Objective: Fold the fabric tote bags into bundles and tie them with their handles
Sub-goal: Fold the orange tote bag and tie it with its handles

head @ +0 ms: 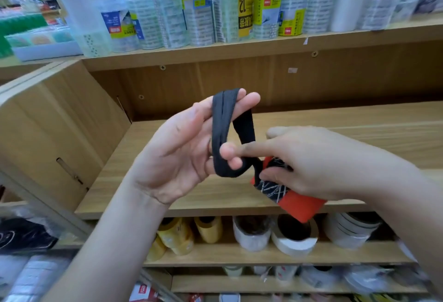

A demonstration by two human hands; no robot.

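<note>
Black handle [221,131] looped over the straight, loosely spread fingers of the left hand [177,155], right hand [318,162] curled round the red patterned bundle [299,205], forefinger hooked in the loop, above a wooden shelf [359,114], tape rolls [294,239] beneath.

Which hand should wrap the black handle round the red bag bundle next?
Probably the left hand: the black handle is looped over its fingers, so it can pull it round. The right hand is busy gripping the red bundle.
</note>
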